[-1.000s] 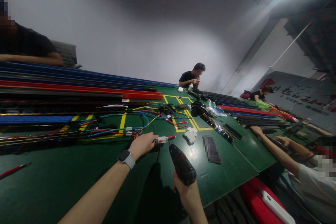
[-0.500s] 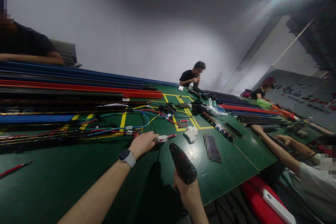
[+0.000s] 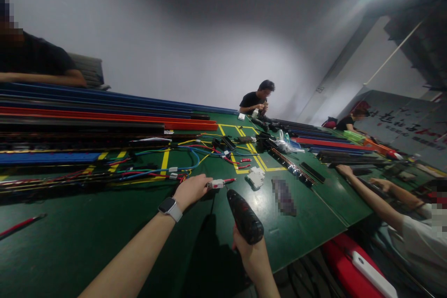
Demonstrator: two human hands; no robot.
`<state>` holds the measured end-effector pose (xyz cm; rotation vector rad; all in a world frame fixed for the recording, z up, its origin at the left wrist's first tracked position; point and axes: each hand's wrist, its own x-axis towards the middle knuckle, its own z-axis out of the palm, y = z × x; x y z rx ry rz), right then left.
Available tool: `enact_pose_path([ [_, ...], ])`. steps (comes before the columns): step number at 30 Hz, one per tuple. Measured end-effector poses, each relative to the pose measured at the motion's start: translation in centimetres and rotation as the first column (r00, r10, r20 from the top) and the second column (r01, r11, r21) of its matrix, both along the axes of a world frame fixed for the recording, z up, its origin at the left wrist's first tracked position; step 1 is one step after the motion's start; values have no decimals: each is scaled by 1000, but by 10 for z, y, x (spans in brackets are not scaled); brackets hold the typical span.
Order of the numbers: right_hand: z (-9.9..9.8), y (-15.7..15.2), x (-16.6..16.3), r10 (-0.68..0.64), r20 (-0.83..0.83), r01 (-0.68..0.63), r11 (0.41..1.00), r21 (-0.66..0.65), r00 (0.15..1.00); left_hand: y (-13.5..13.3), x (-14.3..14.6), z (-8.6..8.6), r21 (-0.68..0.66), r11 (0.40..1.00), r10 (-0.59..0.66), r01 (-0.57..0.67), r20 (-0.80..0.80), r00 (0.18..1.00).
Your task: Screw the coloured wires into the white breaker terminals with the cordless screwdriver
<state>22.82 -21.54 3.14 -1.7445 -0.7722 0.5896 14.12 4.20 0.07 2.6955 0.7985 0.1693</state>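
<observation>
A long green table [image 3: 87,242] carries stacked red, blue and black rails [image 3: 104,121] along its far side, with loose coloured wires [image 3: 181,153] spread in front of them. Near its front edge the right hand [image 3: 252,257] is wrapped around the grip of a dark power drill [image 3: 244,216], whose nose points up and away towards the connector. The left hand [image 3: 190,190], a watch [image 3: 170,208] on its wrist, pinches a small white connector [image 3: 217,184] at its fingertips, just beyond the drill's tip, resting on the table.
</observation>
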Motion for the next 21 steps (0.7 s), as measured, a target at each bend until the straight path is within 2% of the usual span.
enact_pose_path([
  [9,-8,0,3,10,-4,-10,999,37,1000,0,0,1,-12,1000,5,-5,1,1000],
  [21,-8,-1,2,-1,12,1,1000,27,1000,0,0,0,-9,1000,3,-3,-6,1000],
])
